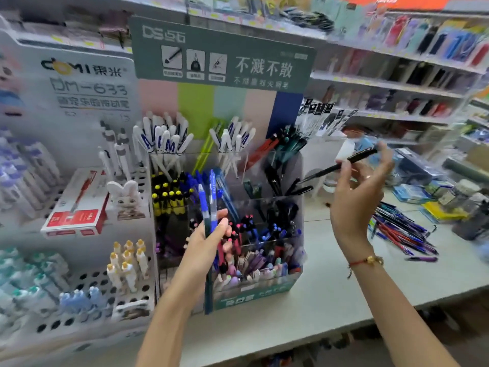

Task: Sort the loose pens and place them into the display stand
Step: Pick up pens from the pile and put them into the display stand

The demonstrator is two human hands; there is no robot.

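Green tiered display stand [254, 292] at centre on grey counter [330, 300], clear compartments crowded with pens. Heap of loose pens [399, 231] far right on counter, well apart from stand. White perforated rack [87, 282] just left of stand, red pen box [76, 205] lying on it. Left hand [211, 242] raised before stand's middle tiers, fingers curled round two blue pens [209, 200], tips up. Right hand [357, 192] lifted right of stand, pinching black pen [341, 165] slanted toward upper right compartment. Risks, as judged: black pen snagging on packed neighbours and knocking some out; blue pens slipping from a shared grip; wrong compartment chosen, since colours sit close together.
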